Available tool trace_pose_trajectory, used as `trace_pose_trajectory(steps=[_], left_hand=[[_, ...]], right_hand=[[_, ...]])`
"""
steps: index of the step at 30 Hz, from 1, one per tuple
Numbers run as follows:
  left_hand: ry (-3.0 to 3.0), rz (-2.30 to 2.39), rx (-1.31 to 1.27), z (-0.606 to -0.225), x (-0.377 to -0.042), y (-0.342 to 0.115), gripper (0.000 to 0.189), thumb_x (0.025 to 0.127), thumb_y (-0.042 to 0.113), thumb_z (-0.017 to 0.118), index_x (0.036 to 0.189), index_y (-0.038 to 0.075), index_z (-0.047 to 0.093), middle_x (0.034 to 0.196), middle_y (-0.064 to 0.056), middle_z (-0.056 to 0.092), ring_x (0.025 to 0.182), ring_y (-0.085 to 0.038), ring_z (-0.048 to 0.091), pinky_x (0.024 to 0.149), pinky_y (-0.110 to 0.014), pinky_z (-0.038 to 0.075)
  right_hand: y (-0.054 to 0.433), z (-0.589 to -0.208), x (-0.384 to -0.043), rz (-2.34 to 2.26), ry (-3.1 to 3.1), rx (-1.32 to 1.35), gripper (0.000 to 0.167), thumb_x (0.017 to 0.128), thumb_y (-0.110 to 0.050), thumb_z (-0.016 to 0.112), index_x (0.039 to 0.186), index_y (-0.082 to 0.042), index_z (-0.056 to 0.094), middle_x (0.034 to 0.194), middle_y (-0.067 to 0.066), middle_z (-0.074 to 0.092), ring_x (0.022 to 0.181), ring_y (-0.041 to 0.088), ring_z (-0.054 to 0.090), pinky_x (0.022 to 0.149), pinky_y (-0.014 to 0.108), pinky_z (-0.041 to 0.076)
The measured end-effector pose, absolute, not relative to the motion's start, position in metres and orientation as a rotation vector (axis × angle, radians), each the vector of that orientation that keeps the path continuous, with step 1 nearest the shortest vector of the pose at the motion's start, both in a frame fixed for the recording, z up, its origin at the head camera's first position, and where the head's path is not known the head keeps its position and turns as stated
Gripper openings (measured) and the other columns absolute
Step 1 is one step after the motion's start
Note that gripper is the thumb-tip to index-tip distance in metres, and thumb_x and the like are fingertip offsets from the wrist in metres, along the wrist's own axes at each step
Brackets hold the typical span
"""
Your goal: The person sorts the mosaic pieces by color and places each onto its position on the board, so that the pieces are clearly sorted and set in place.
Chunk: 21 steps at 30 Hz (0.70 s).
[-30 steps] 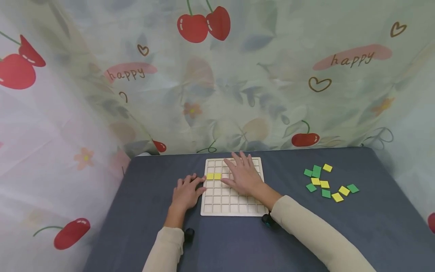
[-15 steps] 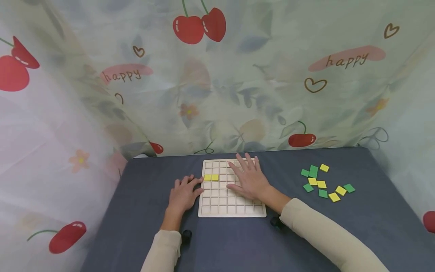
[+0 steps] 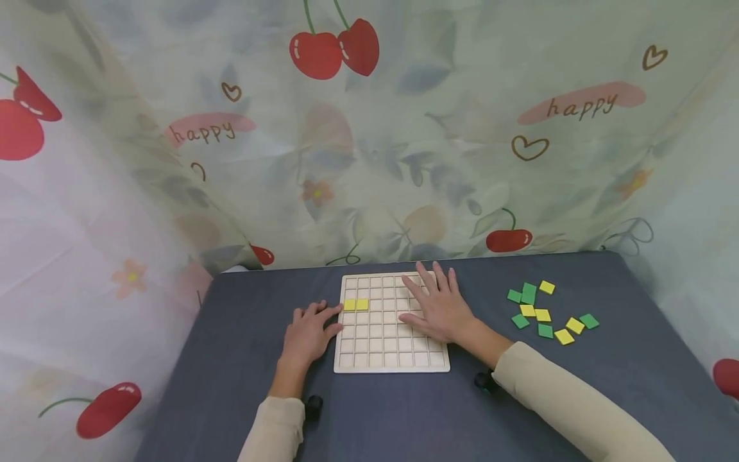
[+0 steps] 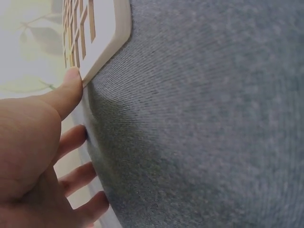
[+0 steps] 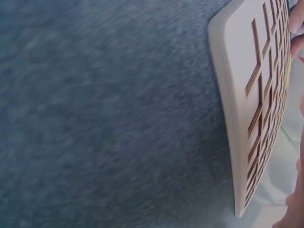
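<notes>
A pale wooden grid board point(image 3: 375, 346) lies flat in the middle of the table in the head view. Two yellow square tiles point(image 3: 355, 305) sit side by side in cells at its left edge. My left hand point(image 3: 306, 333) rests at the board's left side, thumb point(image 4: 71, 88) touching its edge and the other fingers on the cloth. Over the right half of the board, my right hand point(image 3: 441, 312) is spread with straight fingers and holds nothing, covering several cells. Only a sliver of my right hand point(image 5: 297, 199) enters the right wrist view.
Loose green tiles point(image 3: 528, 293) and yellow tiles point(image 3: 564, 337) lie scattered on the dark cloth-covered table point(image 3: 392, 417), right of the board. A printed curtain point(image 3: 369, 160) hangs behind the table's back edge and along both sides.
My right hand has moved to the right across the board, away from the two yellow tiles. My left hand stays at the board's left edge. The head view has shifted slightly.
</notes>
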<state>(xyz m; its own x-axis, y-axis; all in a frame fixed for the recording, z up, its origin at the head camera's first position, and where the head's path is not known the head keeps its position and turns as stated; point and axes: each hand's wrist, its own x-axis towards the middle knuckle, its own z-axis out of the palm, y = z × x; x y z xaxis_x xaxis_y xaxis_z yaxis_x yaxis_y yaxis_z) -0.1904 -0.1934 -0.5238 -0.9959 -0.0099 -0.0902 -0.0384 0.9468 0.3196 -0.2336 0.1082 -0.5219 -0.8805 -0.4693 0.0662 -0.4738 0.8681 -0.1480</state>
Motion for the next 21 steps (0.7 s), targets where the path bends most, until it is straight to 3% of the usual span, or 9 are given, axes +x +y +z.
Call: trace_pose_trajectory(steps=[5,21], left_hand=[[2.990,0.486,-0.043,-0.525,-0.192,-0.194,0.052,0.097,0.045,0.066,0.147,0.035,0.056,0.159,-0.008,0.046,0.138,-0.041,0.042,0.103,-0.065,0.043],[2.946,0.493,-0.041,-0.518,-0.190,-0.193,0.053,0.099,0.045,0.063,0.150,0.033,0.053,0.162,-0.009,0.042,0.141,-0.042,0.039,0.106,-0.066,0.040]], right_hand=[[0.116,-0.524,-0.230,0.260,-3.021,0.742,0.084,0.097,-0.071,0.047,0.165,-0.027,0.021,0.174,0.012,0.002,0.158,0.048,0.002,0.122,0.071,0.006],[0.160,-0.534,-0.220,0.311,-3.032,0.612,0.088,0.093,-0.070,0.056,0.163,-0.024,0.027,0.172,0.017,0.012,0.156,0.052,0.009,0.120,0.074,0.008]])
